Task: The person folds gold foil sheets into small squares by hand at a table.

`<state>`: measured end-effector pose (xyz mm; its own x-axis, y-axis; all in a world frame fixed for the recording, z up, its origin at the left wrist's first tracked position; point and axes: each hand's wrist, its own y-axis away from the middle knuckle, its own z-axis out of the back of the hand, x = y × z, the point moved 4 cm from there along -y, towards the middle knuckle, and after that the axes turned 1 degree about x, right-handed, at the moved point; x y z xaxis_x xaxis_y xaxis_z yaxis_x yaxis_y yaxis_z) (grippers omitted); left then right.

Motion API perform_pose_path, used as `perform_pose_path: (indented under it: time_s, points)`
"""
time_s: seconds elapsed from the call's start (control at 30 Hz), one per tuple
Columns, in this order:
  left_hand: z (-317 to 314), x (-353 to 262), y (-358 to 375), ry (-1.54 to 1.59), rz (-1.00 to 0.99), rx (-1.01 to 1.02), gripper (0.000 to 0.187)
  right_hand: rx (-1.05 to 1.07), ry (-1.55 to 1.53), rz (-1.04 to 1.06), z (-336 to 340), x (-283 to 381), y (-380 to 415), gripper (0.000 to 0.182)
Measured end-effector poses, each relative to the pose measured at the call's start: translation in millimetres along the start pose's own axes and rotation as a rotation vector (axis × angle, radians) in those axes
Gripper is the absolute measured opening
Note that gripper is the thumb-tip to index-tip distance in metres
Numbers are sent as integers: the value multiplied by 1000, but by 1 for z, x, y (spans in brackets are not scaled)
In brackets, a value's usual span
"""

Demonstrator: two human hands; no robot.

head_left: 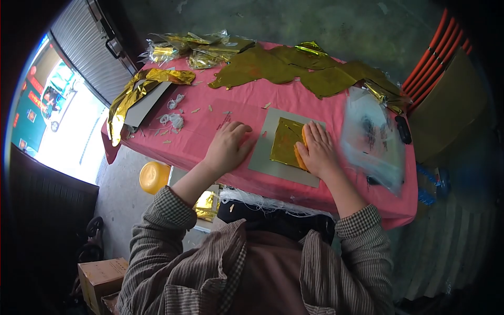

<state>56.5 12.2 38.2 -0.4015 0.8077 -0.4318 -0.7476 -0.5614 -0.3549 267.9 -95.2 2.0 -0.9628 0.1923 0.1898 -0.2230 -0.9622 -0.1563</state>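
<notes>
A square of gold foil (282, 143) lies on a grey cardboard sheet (261, 159) on the pink-covered table (202, 113). My right hand (318, 149) rests on the foil's right side, its fingers stretched over an orange cloth (301, 152) that shows along the hand's left edge. Most of that cloth is hidden under the palm. My left hand (229, 147) is left of the cardboard, over a clear plastic bag (231, 113) with dark print. Its fingers are loosely bent, the thumb is apart, and nothing shows in it.
Gold foil sheets (262, 65) and wrapped foil packs (210, 52) line the far edge. Clear plastic bags (370, 139) lie at right beside a black object (403, 129). White string (173, 121) and scraps lie left. Below stand a yellow stool (154, 177) and a cardboard box (102, 283).
</notes>
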Motion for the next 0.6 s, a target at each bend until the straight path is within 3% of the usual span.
perform_pose_path:
  time_s: [0.03, 0.13, 0.6]
  points:
    - [-1, 0, -1, -58, -4, -75, 27, -2, 2, 5, 0, 1, 0, 60]
    - [-6, 1, -8, -144, 56, -57, 30, -3, 2, -1, 1, 1, 0, 60]
    - [-20, 20, -22, -73, 46, -65, 20, 2, -19, 5, -1, 0, 0, 62]
